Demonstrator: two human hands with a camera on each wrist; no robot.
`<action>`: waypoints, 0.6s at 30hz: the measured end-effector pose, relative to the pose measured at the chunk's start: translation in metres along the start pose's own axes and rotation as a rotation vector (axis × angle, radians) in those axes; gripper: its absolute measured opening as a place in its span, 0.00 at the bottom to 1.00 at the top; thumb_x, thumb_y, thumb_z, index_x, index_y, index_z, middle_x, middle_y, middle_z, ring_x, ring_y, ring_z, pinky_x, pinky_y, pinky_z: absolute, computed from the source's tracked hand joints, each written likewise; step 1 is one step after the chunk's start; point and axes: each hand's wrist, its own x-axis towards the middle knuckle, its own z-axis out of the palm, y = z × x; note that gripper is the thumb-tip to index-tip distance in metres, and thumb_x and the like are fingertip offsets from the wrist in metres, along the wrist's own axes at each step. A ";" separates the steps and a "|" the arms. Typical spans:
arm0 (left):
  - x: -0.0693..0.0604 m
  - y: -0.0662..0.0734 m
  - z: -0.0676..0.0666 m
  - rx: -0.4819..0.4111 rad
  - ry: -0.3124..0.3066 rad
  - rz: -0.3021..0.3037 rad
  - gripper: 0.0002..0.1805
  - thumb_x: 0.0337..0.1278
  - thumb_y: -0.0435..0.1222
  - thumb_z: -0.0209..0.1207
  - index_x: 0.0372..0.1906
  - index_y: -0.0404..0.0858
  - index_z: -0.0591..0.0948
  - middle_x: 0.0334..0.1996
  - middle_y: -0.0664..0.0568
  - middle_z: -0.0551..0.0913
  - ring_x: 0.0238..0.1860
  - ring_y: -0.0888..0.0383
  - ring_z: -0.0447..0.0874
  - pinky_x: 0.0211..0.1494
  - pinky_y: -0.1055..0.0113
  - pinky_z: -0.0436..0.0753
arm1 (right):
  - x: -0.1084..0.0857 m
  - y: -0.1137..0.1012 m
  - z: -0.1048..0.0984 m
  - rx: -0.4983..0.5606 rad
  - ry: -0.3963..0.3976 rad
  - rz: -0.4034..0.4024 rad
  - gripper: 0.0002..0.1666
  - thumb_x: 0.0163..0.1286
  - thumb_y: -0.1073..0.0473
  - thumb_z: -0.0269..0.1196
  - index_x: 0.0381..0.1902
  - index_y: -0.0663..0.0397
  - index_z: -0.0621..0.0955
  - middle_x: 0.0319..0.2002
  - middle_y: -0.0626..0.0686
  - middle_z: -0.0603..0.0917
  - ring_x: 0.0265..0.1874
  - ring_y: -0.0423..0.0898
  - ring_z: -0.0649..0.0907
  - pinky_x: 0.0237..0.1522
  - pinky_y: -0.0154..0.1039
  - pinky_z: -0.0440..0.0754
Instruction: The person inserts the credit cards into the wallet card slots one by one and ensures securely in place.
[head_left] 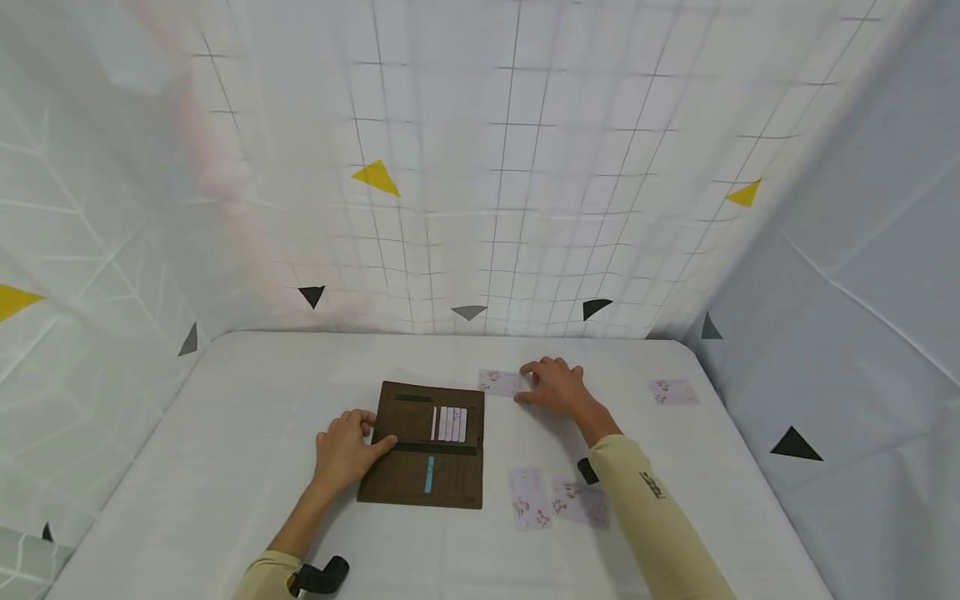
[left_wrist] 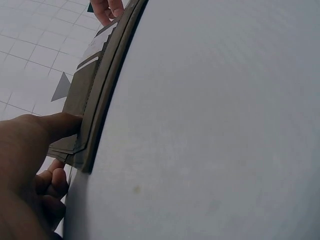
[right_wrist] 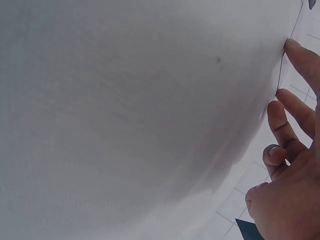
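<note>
A brown wallet point(head_left: 423, 492) lies unfolded on the white table. Several pale cards point(head_left: 452, 423) stick out of slots in its upper half, and a blue strip point(head_left: 430, 474) shows in the lower half. My left hand point(head_left: 347, 450) holds the wallet's left edge; in the left wrist view its thumb point(left_wrist: 65, 125) presses on top while the other fingers curl at the edge. Just right of the wallet, my right hand point(head_left: 557, 385) holds the right end of a floral card point(head_left: 498, 382) between thumb and forefinger. Its other fingers point(right_wrist: 282, 127) are bent.
Two more floral cards, one upright point(head_left: 530, 500) and one sideways point(head_left: 581, 503), lie near the right forearm. Another floral card point(head_left: 673, 392) is at the far right. White sheets point(head_left: 450, 217) with grid lines and triangles surround the table point(head_left: 225, 467).
</note>
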 end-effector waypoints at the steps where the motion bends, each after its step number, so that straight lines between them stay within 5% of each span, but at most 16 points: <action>1: 0.000 0.000 0.000 -0.001 0.001 0.000 0.29 0.54 0.52 0.70 0.51 0.35 0.80 0.35 0.50 0.78 0.40 0.49 0.74 0.45 0.49 0.65 | 0.000 0.000 -0.001 0.004 -0.002 -0.001 0.36 0.59 0.37 0.72 0.62 0.43 0.81 0.41 0.47 0.79 0.43 0.49 0.74 0.47 0.57 0.65; 18: -0.001 0.000 0.000 -0.006 0.012 0.009 0.28 0.54 0.52 0.71 0.50 0.35 0.80 0.35 0.50 0.78 0.40 0.49 0.75 0.45 0.47 0.66 | -0.003 0.001 -0.006 0.089 -0.076 0.028 0.33 0.56 0.38 0.75 0.53 0.49 0.81 0.46 0.47 0.81 0.47 0.51 0.74 0.49 0.57 0.63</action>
